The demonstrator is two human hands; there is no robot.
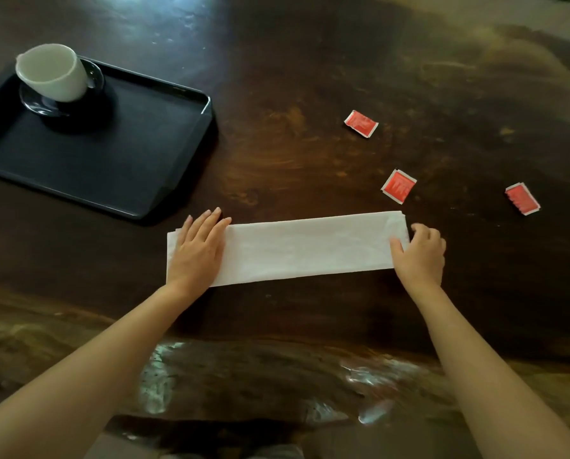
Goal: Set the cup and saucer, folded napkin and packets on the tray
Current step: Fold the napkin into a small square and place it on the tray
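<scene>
A white napkin (305,248), folded into a long strip, lies on the dark wooden table (310,144) just in front of the person. The left hand (199,248) rests flat on its left end, fingers spread and released, covering that end so its corners barely show. The right hand (421,251) curls over the right end; its thumb lies on the paper, but the fingers hide the edge, so whether they actually pinch the layers cannot be told. At far left a black tray (118,154) is cut off by the frame edge; on its far corner a white cup (53,72) stands on a dark glassy saucer (35,102), mostly hidden under the cup. Three red packets (361,123) (398,186) (522,198) lie scattered on the table beyond the napkin's right end, well apart from the tray; their print is too small to read.
</scene>
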